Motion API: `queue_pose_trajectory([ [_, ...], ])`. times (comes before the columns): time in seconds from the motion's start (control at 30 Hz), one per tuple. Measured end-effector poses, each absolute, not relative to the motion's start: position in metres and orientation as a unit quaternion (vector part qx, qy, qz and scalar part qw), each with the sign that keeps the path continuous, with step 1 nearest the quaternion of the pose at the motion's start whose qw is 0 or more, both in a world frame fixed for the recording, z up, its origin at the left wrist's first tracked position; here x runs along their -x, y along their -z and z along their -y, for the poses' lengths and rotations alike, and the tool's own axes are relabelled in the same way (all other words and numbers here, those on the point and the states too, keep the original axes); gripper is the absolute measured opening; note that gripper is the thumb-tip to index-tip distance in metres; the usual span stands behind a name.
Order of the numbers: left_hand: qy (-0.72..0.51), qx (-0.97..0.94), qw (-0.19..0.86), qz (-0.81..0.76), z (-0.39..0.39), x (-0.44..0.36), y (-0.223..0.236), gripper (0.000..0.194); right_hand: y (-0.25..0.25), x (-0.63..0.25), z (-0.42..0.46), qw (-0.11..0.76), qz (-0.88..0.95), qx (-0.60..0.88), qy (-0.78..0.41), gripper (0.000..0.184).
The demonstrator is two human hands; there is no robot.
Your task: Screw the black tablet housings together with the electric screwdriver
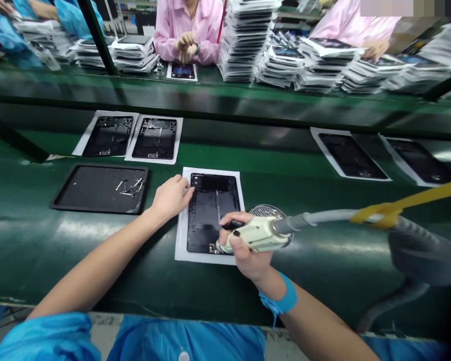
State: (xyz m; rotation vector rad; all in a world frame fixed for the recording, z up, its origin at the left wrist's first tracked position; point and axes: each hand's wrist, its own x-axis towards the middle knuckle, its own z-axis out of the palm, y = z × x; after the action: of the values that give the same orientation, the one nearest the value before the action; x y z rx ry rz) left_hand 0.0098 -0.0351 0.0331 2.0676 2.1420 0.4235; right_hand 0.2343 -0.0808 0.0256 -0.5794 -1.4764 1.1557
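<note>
Under right hand (244, 250), screwdriver (257, 234) tip on panel (210, 210), left fingers (182, 188) steadying edge

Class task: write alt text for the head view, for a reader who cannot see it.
The right hand presses an electric screwdriver onto a dark tablet back shell lying on a white sheet, while the left hand steadies the shell's corner. A black tray of screws sits left.

Left hand (172, 196): fingers rest on upper left edge of black tablet shell (213, 213), pressing it flat.
Right hand (244, 248): wrapped around cream electric screwdriver (257, 235), tip down at shell's lower right corner.
Under shell: white sheet (180, 240) on green belt (323, 265).
Behind screwdriver: round metal dish (265, 210), partly hidden.
Left of shell: black tray (93, 193) with loose screws (130, 185).
Wrist: blue strap (281, 301).
Across belt: person in pink (173, 25), hands clasped, beside stacked trays (244, 40).
</note>
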Motion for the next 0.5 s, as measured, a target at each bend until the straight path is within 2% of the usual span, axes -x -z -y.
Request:
queue_pose_trajectory([
  [0.23,0.003,-0.631,0.112,-0.768,0.084,-0.017,-0.038,0.042,-0.028,-0.231,0.082,0.555,0.625,0.246,-0.490,0.028],
  [0.5,0.009,-0.619,0.145,-0.771,0.094,-0.054,-0.032,0.024,-0.017,-0.227,0.085,0.553,0.610,0.246,-0.511,0.029],
])
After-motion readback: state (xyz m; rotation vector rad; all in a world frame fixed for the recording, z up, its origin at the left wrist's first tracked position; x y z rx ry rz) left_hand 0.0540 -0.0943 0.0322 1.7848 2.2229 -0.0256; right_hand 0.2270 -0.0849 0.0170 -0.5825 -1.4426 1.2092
